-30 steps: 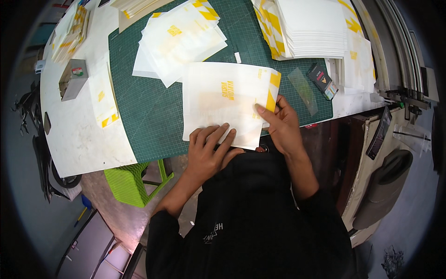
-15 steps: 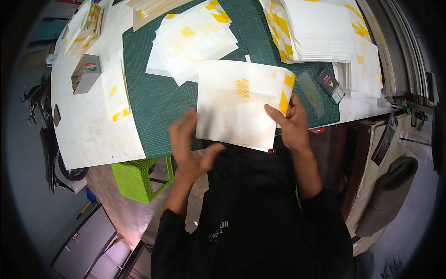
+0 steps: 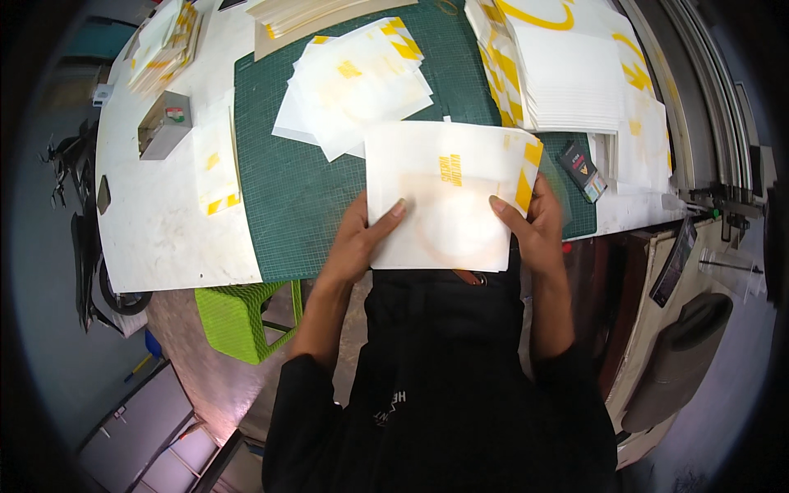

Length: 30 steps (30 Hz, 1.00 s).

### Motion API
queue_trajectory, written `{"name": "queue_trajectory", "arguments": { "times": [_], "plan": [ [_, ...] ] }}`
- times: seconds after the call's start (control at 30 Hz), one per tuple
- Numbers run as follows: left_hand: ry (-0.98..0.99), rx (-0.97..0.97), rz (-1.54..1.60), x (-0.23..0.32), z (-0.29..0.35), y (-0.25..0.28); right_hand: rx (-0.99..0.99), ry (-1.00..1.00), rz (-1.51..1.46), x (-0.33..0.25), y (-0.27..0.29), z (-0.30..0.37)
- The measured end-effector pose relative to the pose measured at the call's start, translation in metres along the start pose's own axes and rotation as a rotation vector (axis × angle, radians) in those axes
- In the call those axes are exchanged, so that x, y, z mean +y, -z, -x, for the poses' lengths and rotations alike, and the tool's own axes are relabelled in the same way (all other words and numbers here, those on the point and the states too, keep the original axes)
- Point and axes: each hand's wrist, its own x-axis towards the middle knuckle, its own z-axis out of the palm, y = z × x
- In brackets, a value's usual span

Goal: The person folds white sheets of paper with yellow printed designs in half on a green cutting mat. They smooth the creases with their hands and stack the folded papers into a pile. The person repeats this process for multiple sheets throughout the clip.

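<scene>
Between my two hands is a white paper sleeve point(image 3: 452, 222) with yellow print and a yellow-striped right edge, held over the table's near edge. A faint ring shape shows through its lower half. My left hand point(image 3: 359, 238) grips its left edge, thumb on top and fingers underneath. At the right edge my right hand point(image 3: 534, 226) pinches it the same way. Just beyond lies a loose fan of similar white sleeves point(image 3: 345, 90) on the green cutting mat point(image 3: 288, 205). Whether I hold one sleeve or several, I cannot tell.
A tall stack of white sleeves point(image 3: 571, 90) stands at the back right, near a small black box point(image 3: 582, 168). On the left are a grey metal box point(image 3: 164, 127), a narrow striped sleeve point(image 3: 215, 168) and another pile point(image 3: 168, 49). A green stool point(image 3: 234, 324) stands below the table.
My left hand, apart from the sleeve before, has closed on its left edge. The sleeve is now held by both hands and sits squarer. The view has shifted slightly.
</scene>
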Motion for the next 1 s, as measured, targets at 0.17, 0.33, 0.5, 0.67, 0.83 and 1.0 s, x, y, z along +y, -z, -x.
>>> {"name": "queue_trajectory", "arguments": {
  "times": [0.17, 0.33, 0.5, 0.67, 0.83, 1.0],
  "plan": [
    [-0.107, 0.117, -0.053, -0.010, 0.008, -0.018, 0.064, 0.027, 0.061, 0.009, -0.015, 0.000],
    [-0.189, 0.219, -0.059, -0.005, 0.015, -0.013, 0.009, 0.039, 0.066, -0.002, -0.028, -0.016],
    [-0.247, 0.306, 0.012, -0.001, 0.018, 0.003, -0.083, 0.033, 0.086, -0.021, -0.053, -0.036],
    [-0.224, 0.462, 0.147, -0.006, 0.040, 0.042, -0.254, 0.079, 0.264, -0.022, -0.072, -0.076],
    [-0.134, 0.558, 0.084, -0.023, 0.074, 0.068, -0.145, 0.611, 0.973, -0.013, -0.107, -0.191],
    [-0.115, 0.584, 0.121, -0.035, 0.086, 0.065, -0.290, 0.575, 1.455, -0.013, -0.146, -0.292]
  ]
}}
